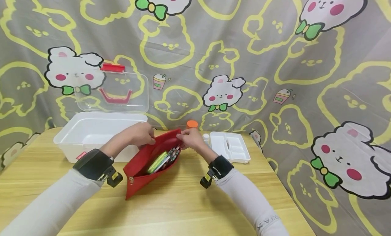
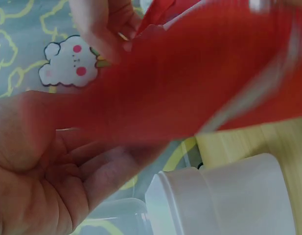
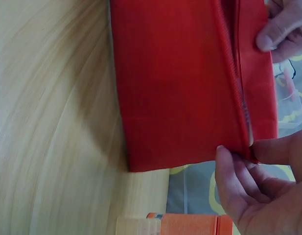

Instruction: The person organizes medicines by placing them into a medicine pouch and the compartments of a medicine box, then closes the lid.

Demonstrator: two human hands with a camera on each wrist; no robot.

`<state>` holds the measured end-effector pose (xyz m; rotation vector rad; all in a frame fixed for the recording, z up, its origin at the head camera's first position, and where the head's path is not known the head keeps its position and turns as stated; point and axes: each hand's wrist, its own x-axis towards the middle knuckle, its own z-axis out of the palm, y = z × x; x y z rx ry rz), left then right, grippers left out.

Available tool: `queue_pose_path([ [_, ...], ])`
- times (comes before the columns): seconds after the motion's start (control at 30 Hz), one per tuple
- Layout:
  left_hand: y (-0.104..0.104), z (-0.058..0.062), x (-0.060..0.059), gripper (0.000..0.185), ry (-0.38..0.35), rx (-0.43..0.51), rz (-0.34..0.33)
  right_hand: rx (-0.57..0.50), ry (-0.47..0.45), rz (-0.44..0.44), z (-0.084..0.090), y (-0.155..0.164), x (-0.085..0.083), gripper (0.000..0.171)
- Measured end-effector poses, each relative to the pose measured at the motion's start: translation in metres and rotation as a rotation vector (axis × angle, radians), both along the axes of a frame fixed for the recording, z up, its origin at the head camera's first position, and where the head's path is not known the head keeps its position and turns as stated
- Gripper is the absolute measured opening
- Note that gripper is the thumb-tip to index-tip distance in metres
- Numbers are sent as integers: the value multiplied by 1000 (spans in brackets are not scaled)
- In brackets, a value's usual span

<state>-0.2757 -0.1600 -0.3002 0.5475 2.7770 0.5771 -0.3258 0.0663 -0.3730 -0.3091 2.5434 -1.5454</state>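
A red zippered pouch (image 1: 138,161) is held above the table, its top gaping open. Inside lie a yellow-green packet (image 1: 157,162) and several pens or pencils (image 1: 172,157). My left hand (image 1: 141,133) grips the pouch's far edge; in the left wrist view the thumb (image 2: 28,122) lies on one side of the blurred red fabric, the fingers on the other. At the pouch's right end, my right hand (image 1: 193,139) pinches the corner by the zipper, which the right wrist view shows between thumb and fingers (image 3: 229,181).
Behind my left hand stands a white storage box (image 1: 100,122) with its clear lid (image 1: 140,107) raised. An orange-capped container (image 1: 192,124), a small white-capped bottle (image 1: 206,137) and a white divided tray (image 1: 238,147) sit at the back right. A patterned curtain (image 1: 183,73) hangs behind the wooden table (image 1: 195,209).
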Motion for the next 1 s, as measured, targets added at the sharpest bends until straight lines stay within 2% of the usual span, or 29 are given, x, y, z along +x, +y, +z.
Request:
queue_pose_path([
  [0.13,-9,-1,6,14,5,-24,-23,-14,2,-47,-2,11,3,23],
  [0.27,-19,-2,11,20,-35,19,-21,-48,-11,-78,-2,23,8,22],
  [0.4,-30,-4,15,27,-29,55,-28,-95,-23,-80,-4,35,13,23],
  [0.6,-42,-12,23,34,-149,220,24,-165,-55,-101,-7,51,17,23],
  [0.67,-44,-16,24,35,-165,279,39,-178,-61,-114,-8,56,18,23],
  [0.83,-44,-27,26,29,-89,350,87,-197,-57,-128,-12,65,19,24],
  [1.0,-39,-38,26,24,26,378,206,-216,-36,-135,-15,72,21,21],
])
